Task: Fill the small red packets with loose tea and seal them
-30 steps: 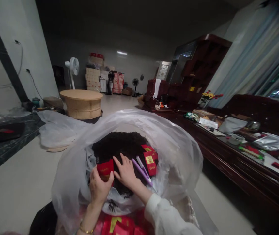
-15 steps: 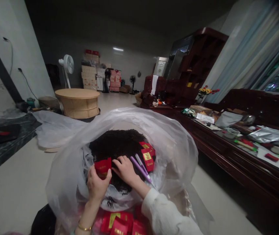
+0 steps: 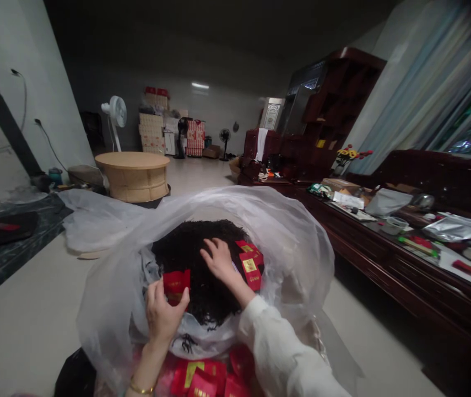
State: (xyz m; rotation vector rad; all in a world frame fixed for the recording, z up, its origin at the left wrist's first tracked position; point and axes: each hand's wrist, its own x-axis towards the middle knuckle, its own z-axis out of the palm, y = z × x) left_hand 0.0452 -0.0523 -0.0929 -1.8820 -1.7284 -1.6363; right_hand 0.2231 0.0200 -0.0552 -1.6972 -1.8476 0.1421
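My left hand (image 3: 164, 311) grips a small red packet (image 3: 176, 282) between thumb and fingers, at the near left of a heap of dark, dried, tea-like leaves (image 3: 196, 242). The leaves lie in a large clear plastic bag (image 3: 113, 292) with its mouth spread wide. My right hand (image 3: 220, 259) is over the middle of the heap, open, its fingers apart and bent a little; whether the fingertips touch the leaves I cannot tell. Several red packets with gold labels (image 3: 252, 270) lie at the heap's right edge. My right hand and forearm mostly hide the purple tong-like tool beside them.
More red packets (image 3: 202, 380) lie at the near edge below the bag. A dark wooden table (image 3: 367, 259) strewn with pouches and papers runs along the right. A round wooden stand (image 3: 134, 176) and a white fan (image 3: 116, 113) stand at the back left.
My right hand has moved away from the red packet, forward and right over the leaves, covering most of the purple tool. My left hand still holds the packet in nearly the same spot.
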